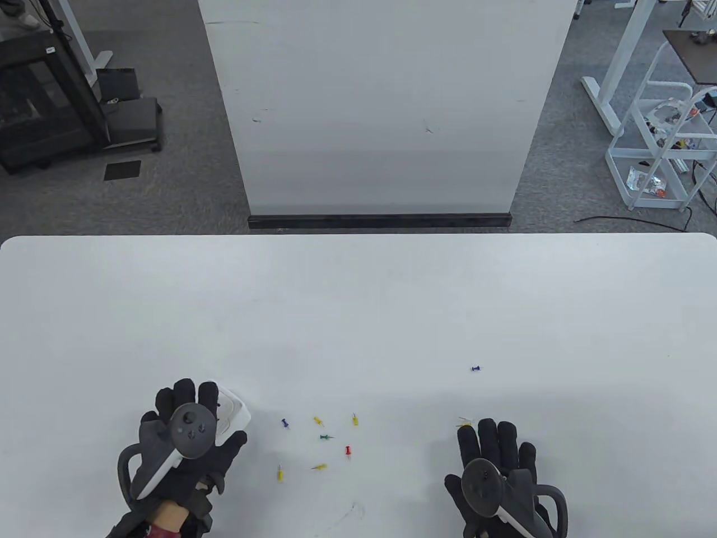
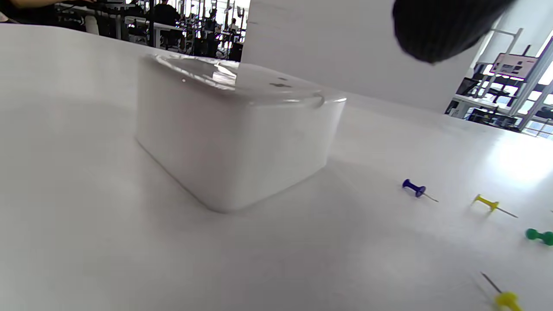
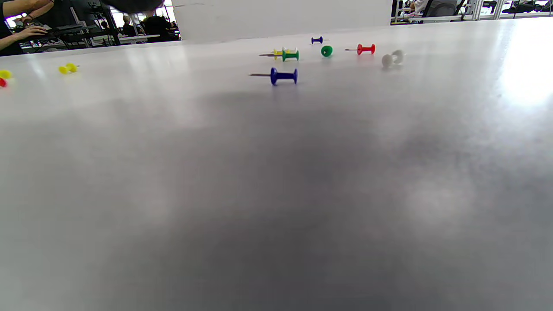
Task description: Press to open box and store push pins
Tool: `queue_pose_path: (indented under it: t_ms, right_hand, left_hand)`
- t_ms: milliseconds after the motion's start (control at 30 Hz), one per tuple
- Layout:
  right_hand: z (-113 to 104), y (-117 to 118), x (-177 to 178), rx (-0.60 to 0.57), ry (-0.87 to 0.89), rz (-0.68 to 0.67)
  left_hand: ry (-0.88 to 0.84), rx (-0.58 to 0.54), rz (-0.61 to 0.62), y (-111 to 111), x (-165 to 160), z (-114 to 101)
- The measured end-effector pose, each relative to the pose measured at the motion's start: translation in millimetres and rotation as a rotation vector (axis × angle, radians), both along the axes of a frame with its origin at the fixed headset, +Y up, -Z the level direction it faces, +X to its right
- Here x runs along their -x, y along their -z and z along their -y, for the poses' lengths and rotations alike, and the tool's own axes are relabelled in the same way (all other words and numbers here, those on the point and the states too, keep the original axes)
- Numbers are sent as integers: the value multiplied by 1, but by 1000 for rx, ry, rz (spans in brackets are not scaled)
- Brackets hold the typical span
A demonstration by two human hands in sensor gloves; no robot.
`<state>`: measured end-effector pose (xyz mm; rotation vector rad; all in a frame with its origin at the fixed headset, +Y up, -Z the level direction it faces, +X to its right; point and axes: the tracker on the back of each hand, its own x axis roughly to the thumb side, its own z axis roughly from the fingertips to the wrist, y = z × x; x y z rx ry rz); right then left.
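A small white box (image 1: 234,413) with its lid closed stands on the white table at the front left; the left wrist view shows it close up (image 2: 233,129). My left hand (image 1: 187,400) reaches over the box's left part with its fingers extended and grips nothing. Whether it touches the lid I cannot tell. Several coloured push pins lie loose between the hands: blue (image 1: 285,423), green (image 1: 326,436), red (image 1: 348,450), yellow (image 1: 279,473). My right hand (image 1: 498,434) lies flat and empty at the front right, a yellow pin (image 1: 464,425) by its fingertips.
One blue pin (image 1: 476,369) lies apart, beyond the right hand; the right wrist view shows it (image 3: 283,76). A white panel (image 1: 381,112) stands behind the table's far edge (image 1: 358,236). A white cart (image 1: 661,145) stands on the floor at the far right.
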<state>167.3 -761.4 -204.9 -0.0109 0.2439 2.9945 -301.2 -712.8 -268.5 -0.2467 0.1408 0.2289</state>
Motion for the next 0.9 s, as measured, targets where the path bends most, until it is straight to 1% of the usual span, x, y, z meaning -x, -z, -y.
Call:
queue_pose_path:
  t_ms: [67, 167, 233, 333, 467, 500, 633, 700, 733, 800, 833, 900]
  right_hand:
    - [0, 0, 0, 0, 6, -1]
    - [0, 0, 0, 5, 11, -5]
    - [0, 0, 0, 9, 15, -7]
    - [0, 0, 0, 13, 15, -9]
    - [0, 0, 1, 15, 18, -12]
    - [0, 0, 1, 17, 20, -12]
    - [0, 0, 0, 13, 27, -10]
    - [0, 1, 0, 15, 31, -7]
    - [0, 1, 0, 16, 32, -7]
    - [0, 1, 0, 18, 33, -8]
    - [0, 1, 0, 19, 33, -8]
    - [0, 1, 0, 20, 34, -8]
  left_hand:
    - [8, 48, -10, 6, 11, 11]
    - [23, 116, -13, 9, 17, 25]
    - [22, 107, -20, 10, 19, 29]
    - [-2, 128, -9, 14, 24, 39]
    - [-102, 66, -13, 17, 33, 42]
    - [-99, 26, -13, 17, 34, 41]
    - [-138, -48, -11, 16, 35, 36]
    - [-193, -110, 12, 14, 28, 28]
    - [-208, -124, 29, 15, 24, 23]
    - [-235, -143, 96, 15, 9, 11]
    - [-241, -148, 115, 15, 4, 8]
    - [-255, -167, 227, 14, -22, -5]
